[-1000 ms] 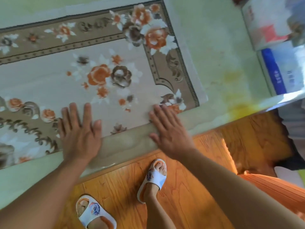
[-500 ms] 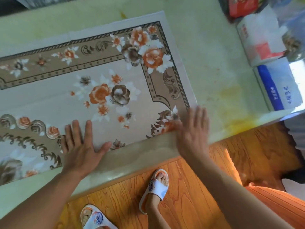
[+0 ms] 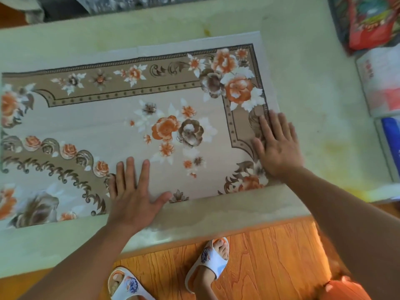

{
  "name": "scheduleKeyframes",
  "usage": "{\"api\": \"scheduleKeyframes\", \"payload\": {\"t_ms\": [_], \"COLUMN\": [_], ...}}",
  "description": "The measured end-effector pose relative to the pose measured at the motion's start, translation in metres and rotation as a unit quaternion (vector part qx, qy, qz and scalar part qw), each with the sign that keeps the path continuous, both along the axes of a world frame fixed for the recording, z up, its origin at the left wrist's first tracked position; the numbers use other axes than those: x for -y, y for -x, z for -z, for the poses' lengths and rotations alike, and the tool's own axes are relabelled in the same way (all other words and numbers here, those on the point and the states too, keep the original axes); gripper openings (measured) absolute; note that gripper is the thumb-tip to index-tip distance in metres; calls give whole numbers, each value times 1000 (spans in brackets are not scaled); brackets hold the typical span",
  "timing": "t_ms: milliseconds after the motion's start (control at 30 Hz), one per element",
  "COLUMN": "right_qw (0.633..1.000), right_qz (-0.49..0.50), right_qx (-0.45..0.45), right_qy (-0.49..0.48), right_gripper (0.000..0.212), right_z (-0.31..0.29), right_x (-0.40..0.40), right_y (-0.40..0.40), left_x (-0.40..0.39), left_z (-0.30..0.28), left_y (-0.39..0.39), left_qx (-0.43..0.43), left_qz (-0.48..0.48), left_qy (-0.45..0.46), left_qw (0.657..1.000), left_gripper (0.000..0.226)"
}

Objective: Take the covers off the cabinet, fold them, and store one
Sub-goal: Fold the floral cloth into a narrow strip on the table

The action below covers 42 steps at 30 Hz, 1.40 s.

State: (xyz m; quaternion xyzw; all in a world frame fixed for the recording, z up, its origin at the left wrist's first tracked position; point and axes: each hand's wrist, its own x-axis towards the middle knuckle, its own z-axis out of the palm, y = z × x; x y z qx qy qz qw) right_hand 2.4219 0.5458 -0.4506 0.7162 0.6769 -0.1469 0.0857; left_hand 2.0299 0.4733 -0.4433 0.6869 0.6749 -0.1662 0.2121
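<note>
A beige cover (image 3: 91,124) printed with orange and brown flowers lies flat on the pale green cabinet top (image 3: 307,87), its folded edge running along the near side. My left hand (image 3: 134,191) rests palm down on the cover near that front edge, fingers spread. My right hand (image 3: 277,146) presses flat on the cover's right border, fingers pointing away from me. Neither hand holds anything. The cover's left part runs out of view.
Packages stand at the cabinet's right end: a red bag (image 3: 372,20), a white pack (image 3: 381,83) and a blue-and-white one (image 3: 391,144). Below the cabinet edge lies an orange wooden floor (image 3: 270,256) with my feet in white slippers (image 3: 210,260).
My right hand slid from the front edge rightward and then up along the cover's right border. My left hand stayed pressed near the front edge. The view tilted up.
</note>
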Motion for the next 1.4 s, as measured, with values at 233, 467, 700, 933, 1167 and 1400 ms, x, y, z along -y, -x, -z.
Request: {"api": "scheduleKeyframes", "payload": {"t_ms": [233,467,700,933,1167,1400], "right_qw": [996,995,994,994,994,988], "right_qz": [79,103,110,109,112,111], "right_qx": [-10,-13,3,5,9,-84], "right_qy": [-28,6,7,3,0,-66], "right_gripper": [70,76,75,75,75,66], "right_z": [-13,2,3,3,3,-32], "right_x": [-10,-27,-27,-29,-31,-14], "right_y": [96,155,162,163,158,234], "left_x": [-5,-17,-21,-22,-25,-23], "left_z": [-3,-18,4,12,5,10], "left_y": [-1,10,35,37,42,65], "left_qx": [13,8,11,12,70,19], "left_qz": [-9,36,98,93,100,141], "left_qy": [18,-77,-93,-92,-94,-115], "left_qw": [1000,996,991,991,988,983], "left_gripper": [103,73,71,73,68,63]}}
